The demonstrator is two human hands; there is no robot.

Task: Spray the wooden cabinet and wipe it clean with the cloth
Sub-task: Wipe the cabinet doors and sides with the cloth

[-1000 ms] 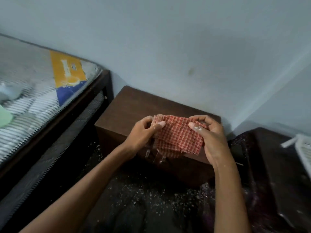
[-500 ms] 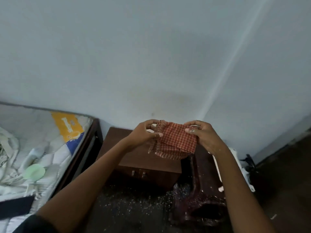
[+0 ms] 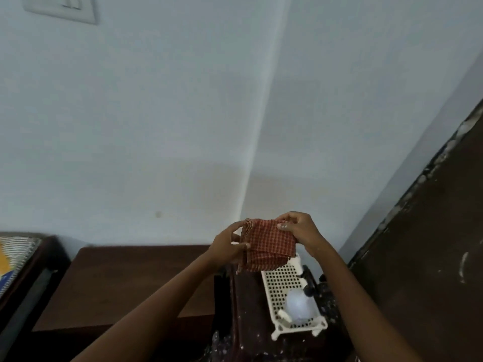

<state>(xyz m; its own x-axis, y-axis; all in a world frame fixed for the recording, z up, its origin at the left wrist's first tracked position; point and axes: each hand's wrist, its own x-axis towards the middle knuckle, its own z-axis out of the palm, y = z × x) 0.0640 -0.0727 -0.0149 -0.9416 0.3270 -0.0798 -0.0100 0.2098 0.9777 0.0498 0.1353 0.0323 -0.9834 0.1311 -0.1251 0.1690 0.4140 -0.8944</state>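
A red checked cloth (image 3: 269, 244), folded into a small pad, is held in the air between both hands. My left hand (image 3: 228, 245) pinches its left edge and my right hand (image 3: 300, 231) pinches its upper right corner. The brown wooden cabinet (image 3: 125, 280) stands below and to the left of the hands, against the wall. A spray bottle with a whitish body and a black head (image 3: 300, 304) lies in a white perforated tray (image 3: 281, 280) under the cloth.
The white tray rests on a dark speckled stand (image 3: 248, 309) right of the cabinet. A bed with a mattress (image 3: 15, 257) is at the far left. A dark brown panel (image 3: 431, 244) rises at the right. A wall switch plate (image 3: 62, 7) is at top left.
The view has tilted up and swung right, so the cabinet sits lower left and the tray with the bottle shows. Both hands still hold the cloth, now folded smaller and shifted right.
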